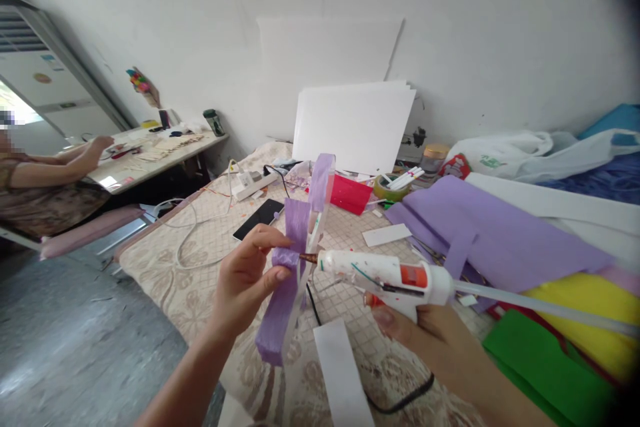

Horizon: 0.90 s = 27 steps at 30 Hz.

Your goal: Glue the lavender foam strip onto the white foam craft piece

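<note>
Between the thumb and fingers of my left hand (pixel 250 273) is a purple-covered strip shape (pixel 275 320), held upright over the table. It looks like a letter or frame with white edges; its exact kind I cannot tell. My right hand (pixel 425 333) is wrapped round the handle of a white glue gun (pixel 365 267) with an orange trigger. The gun's brown nozzle touches or nearly touches the purple piece beside my left fingertips. A long translucent glue stick (pixel 545 307) juts from the back of the gun.
A phone (pixel 259 219), a power strip (pixel 253 185) and a white strip (pixel 343 370) lie on the patterned tablecloth. Purple sheets (pixel 500 233), scissors and green felt (pixel 540 367) cover the right side. White boards (pixel 353 127) lean on the wall. Another person (pixel 55 180) sits at the left table.
</note>
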### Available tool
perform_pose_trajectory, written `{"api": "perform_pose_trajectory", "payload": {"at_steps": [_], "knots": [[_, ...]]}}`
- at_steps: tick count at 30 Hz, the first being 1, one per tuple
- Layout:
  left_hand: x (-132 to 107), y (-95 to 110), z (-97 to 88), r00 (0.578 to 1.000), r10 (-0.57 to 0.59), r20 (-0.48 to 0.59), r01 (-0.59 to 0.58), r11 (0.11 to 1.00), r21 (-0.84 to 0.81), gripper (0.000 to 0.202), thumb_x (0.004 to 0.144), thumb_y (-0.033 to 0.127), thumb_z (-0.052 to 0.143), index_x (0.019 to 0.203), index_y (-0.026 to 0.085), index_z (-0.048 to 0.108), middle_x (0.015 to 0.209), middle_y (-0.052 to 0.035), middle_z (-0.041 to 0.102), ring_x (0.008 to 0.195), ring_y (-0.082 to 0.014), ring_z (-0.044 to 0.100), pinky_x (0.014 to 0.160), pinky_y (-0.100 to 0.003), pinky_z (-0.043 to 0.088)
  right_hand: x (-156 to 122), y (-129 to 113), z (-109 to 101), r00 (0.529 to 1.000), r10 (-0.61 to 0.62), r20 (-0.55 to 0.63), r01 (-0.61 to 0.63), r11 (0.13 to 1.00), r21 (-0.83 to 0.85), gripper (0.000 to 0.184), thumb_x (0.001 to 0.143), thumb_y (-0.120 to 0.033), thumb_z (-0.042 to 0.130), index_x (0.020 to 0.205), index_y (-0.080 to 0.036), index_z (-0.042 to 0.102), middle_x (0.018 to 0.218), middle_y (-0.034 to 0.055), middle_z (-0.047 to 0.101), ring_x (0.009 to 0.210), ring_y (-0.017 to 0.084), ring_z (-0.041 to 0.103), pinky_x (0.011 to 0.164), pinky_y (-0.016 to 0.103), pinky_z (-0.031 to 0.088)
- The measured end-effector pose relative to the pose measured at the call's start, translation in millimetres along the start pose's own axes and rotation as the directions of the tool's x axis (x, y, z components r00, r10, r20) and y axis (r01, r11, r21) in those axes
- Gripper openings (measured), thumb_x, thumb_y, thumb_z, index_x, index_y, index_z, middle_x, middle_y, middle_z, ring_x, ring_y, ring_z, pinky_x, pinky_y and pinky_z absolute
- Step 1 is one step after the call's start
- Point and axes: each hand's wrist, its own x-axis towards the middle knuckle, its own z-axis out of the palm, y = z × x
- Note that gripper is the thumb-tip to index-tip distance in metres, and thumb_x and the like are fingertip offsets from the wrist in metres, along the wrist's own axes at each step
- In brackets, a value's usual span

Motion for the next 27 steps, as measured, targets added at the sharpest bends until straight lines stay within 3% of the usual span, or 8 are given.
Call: {"api": "perform_pose_trajectory", "payload": {"at_steps": [9,27], "knots": [[-1.0,1.0,-0.5,1.0,-0.015,-0.021,0.015,1.0,0.002,0.021,0.081,0.035,0.074,0.097,0.023,0.071,0.087,-0.0055,0.061,0.084,-0.0189,0.057,0.075,-0.028,0.046,-1.0,6.7,-0.8,0.995,-0.048,-0.087,0.04,0.995,-0.088,0.033,0.089,-0.047,0.058,0.068,-0.023,0.055,0.061,-0.0011,0.051,0.058,0.014,0.048,0.054,0.023,0.044],[-0.6,0.7,0.1,0.999,-0.023,-0.029,0.023,1.0,-0.007,0.021,0.08,0.037,0.074,0.096,0.023,0.071,0.086,-0.0052,0.061,0.084,-0.0189,0.056,0.075,-0.029,0.045,0.8,7.5,0.6,0.996,-0.048,-0.079,0.045,0.998,-0.037,0.039,0.089,-0.05,0.056,0.062,-0.023,0.055,0.057,-0.0012,0.049,0.055,0.014,0.045,0.054,0.025,0.045]]}}
